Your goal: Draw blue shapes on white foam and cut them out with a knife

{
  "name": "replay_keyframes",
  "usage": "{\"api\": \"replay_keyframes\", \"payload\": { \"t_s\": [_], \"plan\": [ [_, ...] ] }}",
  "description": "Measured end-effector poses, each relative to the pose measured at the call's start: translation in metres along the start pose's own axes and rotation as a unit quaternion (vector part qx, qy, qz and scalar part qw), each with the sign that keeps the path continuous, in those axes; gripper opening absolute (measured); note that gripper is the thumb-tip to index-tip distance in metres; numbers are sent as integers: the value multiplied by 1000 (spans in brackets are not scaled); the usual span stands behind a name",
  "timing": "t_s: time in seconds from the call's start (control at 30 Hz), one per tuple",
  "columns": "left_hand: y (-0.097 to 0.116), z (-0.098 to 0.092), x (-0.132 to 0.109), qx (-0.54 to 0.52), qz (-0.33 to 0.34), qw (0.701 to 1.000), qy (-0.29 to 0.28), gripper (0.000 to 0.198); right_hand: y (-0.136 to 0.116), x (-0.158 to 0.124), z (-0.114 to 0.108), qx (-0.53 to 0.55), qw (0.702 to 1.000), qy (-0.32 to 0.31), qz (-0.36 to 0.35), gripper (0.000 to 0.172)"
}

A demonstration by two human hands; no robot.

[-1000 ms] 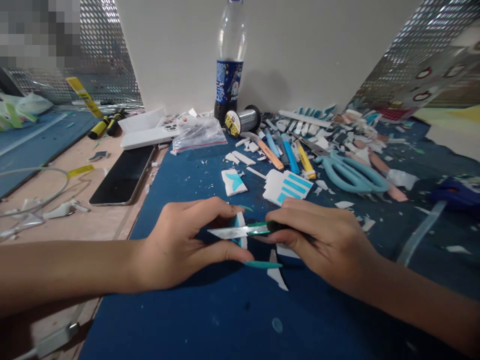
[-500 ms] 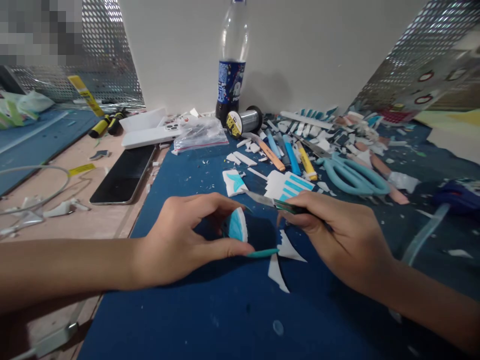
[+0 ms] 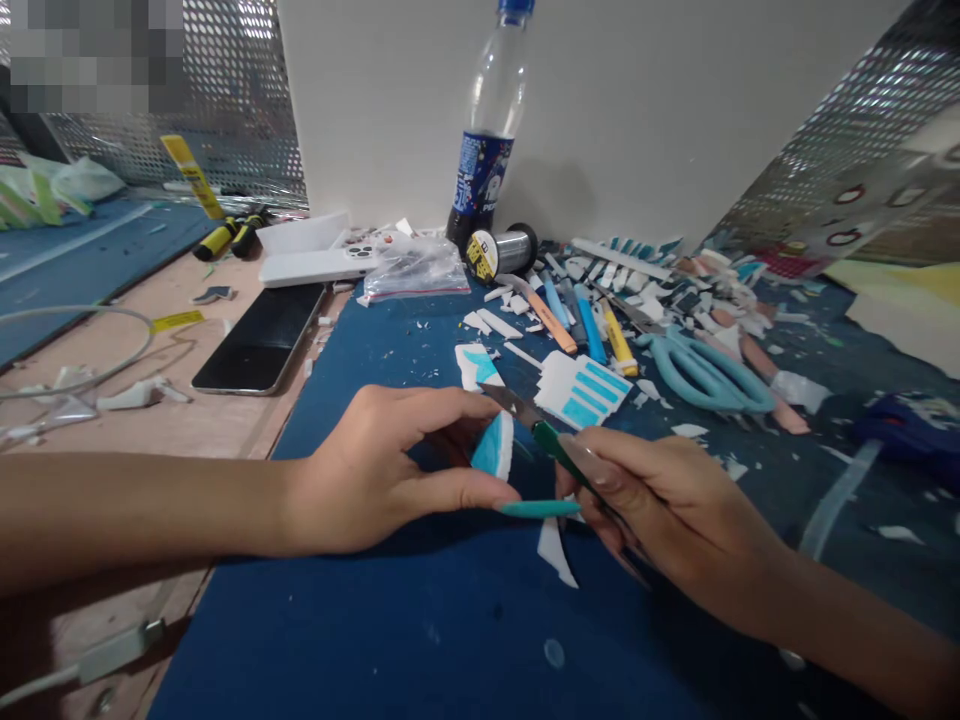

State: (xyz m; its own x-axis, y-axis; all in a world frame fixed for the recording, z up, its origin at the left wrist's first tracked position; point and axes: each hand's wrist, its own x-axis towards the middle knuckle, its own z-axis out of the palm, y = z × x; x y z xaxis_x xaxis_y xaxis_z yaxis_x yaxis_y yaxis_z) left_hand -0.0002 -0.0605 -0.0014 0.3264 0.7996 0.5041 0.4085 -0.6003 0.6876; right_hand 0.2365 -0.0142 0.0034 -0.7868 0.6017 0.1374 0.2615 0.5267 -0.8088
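Note:
My left hand (image 3: pixel 390 470) pinches a small foam piece (image 3: pixel 493 447) with a blue face and a white cut edge, standing on its side. In my right hand (image 3: pixel 660 500) is a craft knife with a green handle (image 3: pixel 562 452); its blade (image 3: pixel 506 400) slants up and left, close to the top of the foam piece. Whether the blade touches the foam I cannot tell. A white curved offcut (image 3: pixel 556 555) lies on the blue mat (image 3: pixel 360 630) below my hands. Beyond them lie a white-and-blue foam scrap (image 3: pixel 478 367) and a blue-striped white piece (image 3: pixel 592 390).
Light-blue scissors (image 3: pixel 709 370), an orange-handled tool (image 3: pixel 551 322) and a yellow one (image 3: pixel 620 340) lie among foam scraps. Behind stand a bottle (image 3: pixel 484 150) and a wire spool (image 3: pixel 501 252). A phone (image 3: pixel 259 340) is at left, a cable plug (image 3: pixel 120 650) at the lower left.
My right hand has turned the knife, bringing its blade from beside the foam piece to its upper edge, angled more steeply. The left hand keeps its pinch. The whole view has shifted slightly.

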Motion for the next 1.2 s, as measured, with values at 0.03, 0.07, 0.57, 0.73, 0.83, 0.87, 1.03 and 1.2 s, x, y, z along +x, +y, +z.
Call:
{"api": "replay_keyframes", "payload": {
  "t_s": [0.03,0.07,0.57,0.73,0.83,0.87,1.03,1.2],
  "plan": [
    [0,0,0,5,4,1000,-2,29,0,0,0,-9,1000,-2,-11,40],
    [0,-1,0,11,9,1000,-4,29,-1,1,0,-16,1000,-1,-23,40],
    [-3,-3,1,64,71,995,-32,31,-3,-2,1,-24,1000,-3,-14,42],
    [-3,-2,0,56,77,995,-12,35,-6,-1,0,-67,997,14,-28,44],
    [-3,-3,0,60,68,996,-12,39,-5,-1,1,-74,996,18,-38,41],
    [-3,-3,0,67,65,996,-15,41,-5,-1,1,-72,996,20,-44,41],
    [-3,-1,-1,90,68,993,-28,48,-3,-1,4,-62,996,23,-52,38],
    [-3,-2,-1,77,62,995,-18,45,-3,-1,4,-63,995,26,-66,39]
  ]
}}
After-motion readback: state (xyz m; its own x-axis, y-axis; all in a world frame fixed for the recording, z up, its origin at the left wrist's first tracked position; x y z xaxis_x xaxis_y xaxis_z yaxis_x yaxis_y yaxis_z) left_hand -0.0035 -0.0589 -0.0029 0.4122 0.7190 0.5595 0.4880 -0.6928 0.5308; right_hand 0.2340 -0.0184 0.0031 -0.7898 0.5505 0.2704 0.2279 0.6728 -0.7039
